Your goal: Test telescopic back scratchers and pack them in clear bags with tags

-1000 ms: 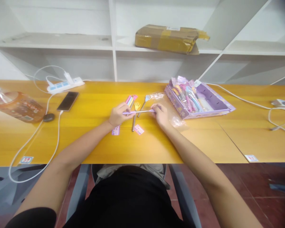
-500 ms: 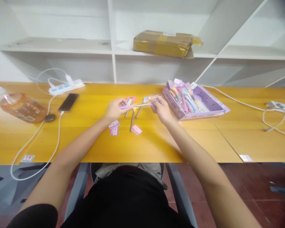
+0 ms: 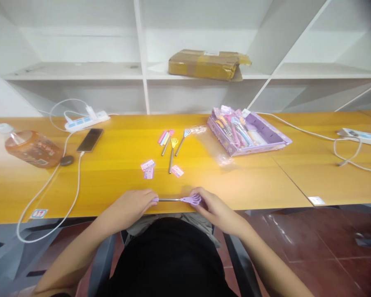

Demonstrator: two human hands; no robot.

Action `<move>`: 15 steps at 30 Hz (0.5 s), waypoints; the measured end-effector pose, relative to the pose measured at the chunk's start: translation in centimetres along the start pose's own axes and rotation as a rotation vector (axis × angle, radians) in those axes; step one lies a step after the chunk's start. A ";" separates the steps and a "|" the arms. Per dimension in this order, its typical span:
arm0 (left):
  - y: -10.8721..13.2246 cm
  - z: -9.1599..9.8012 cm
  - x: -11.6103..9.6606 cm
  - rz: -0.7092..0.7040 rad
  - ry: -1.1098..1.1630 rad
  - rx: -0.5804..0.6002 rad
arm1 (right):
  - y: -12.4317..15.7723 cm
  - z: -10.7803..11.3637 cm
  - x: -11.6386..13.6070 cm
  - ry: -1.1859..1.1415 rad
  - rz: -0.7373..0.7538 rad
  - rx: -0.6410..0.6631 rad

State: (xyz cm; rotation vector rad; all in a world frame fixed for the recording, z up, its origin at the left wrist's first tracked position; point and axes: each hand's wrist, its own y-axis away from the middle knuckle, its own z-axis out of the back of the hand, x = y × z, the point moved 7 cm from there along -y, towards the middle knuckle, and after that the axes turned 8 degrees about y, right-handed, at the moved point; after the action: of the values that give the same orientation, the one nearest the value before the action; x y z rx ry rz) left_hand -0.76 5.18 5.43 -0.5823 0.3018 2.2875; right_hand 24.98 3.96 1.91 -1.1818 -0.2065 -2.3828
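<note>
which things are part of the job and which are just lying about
Likely part of the job:
purple claw stick, in left hand and right hand
pink claw stick
yellow claw stick
blue claw stick
coloured tubes
printed cards
purple tray

Just lying about:
bottle
phone
power strips
cardboard box

Purple scratcher (image 3: 176, 200) (silver-shafted) between both hands (image 3: 217, 211)

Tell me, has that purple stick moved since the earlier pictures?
Yes, the purple stick has moved toward the near edge of the table and away from the yellow-headed stick lying on it.
</note>
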 end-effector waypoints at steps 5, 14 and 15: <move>-0.4 -1.1 0.3 0.096 -0.043 -0.094 | -0.4 0.2 -1.3 0.007 0.022 -0.102; -2.5 -5.3 0.0 -0.068 -0.085 -0.195 | 0.2 0.5 -2.4 -0.044 0.093 -0.177; -2.6 -5.4 0.1 -0.073 -0.097 -0.202 | 0.2 0.5 -2.2 -0.003 0.128 -0.186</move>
State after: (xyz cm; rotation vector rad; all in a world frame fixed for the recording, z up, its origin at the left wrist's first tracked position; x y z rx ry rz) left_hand 2.75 5.00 0.52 -0.5712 0.0019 2.2818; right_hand 26.56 4.69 0.44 -1.2419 0.0893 -2.3267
